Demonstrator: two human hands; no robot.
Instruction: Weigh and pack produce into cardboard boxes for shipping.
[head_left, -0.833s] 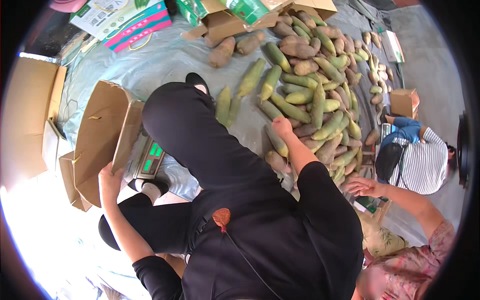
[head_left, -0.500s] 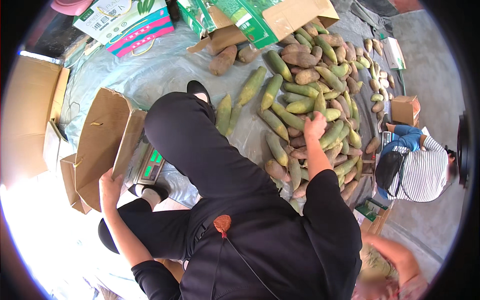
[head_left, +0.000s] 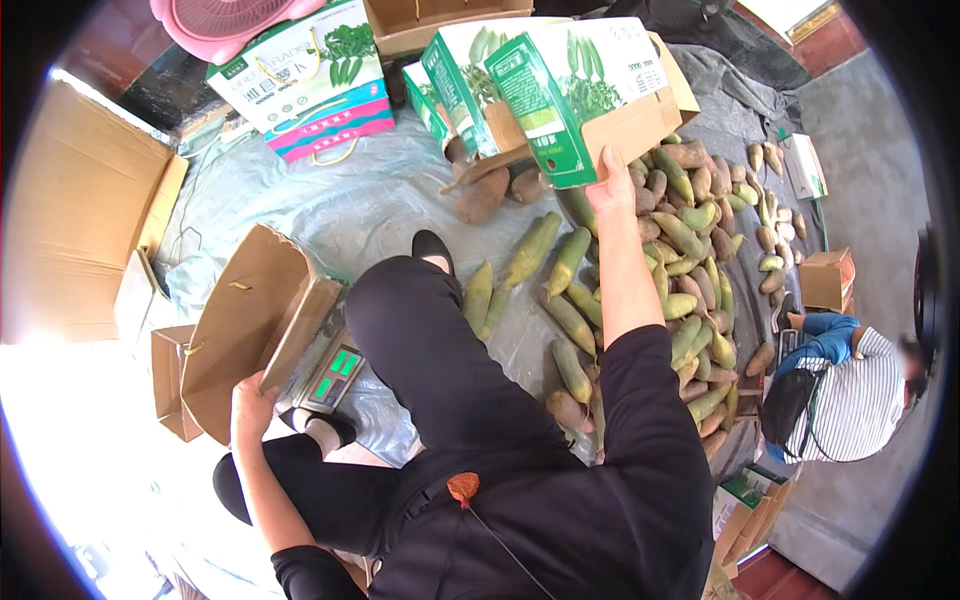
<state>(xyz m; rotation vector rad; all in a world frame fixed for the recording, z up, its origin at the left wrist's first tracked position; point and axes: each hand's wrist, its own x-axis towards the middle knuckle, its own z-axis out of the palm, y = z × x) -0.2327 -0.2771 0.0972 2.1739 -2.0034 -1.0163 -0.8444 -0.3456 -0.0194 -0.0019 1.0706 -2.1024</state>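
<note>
My left hand (head_left: 254, 408) grips the near edge of an open brown cardboard box (head_left: 250, 315), fingers closed on its wall. That box stands tilted by a digital scale (head_left: 333, 375) with a lit green display. Farther away, my right arm reaches forward, and my right hand (head_left: 611, 188) pinches the lower edge of a green and white carton (head_left: 545, 110), thumb on its brown flap. Part of the fingers is hidden behind the flap. Below and right of this hand spreads a heap of green radishes (head_left: 685, 235), mixed with brownish, soil-covered ones. Several radishes (head_left: 530, 248) lie apart near my foot.
More green cartons (head_left: 455, 85) stand beside the held one. A pink-and-white gift box (head_left: 325, 110) and a pink plastic basket (head_left: 225, 25) are at the far left. On the right a person in a striped shirt (head_left: 850, 395) bends near a small brown box (head_left: 826, 280). Plastic sheeting (head_left: 390, 170) covers the floor.
My right hand has left the radish heap and moved forward to the green and white carton, taking its edge. My left hand stays on the brown box. The whole view has shifted.
</note>
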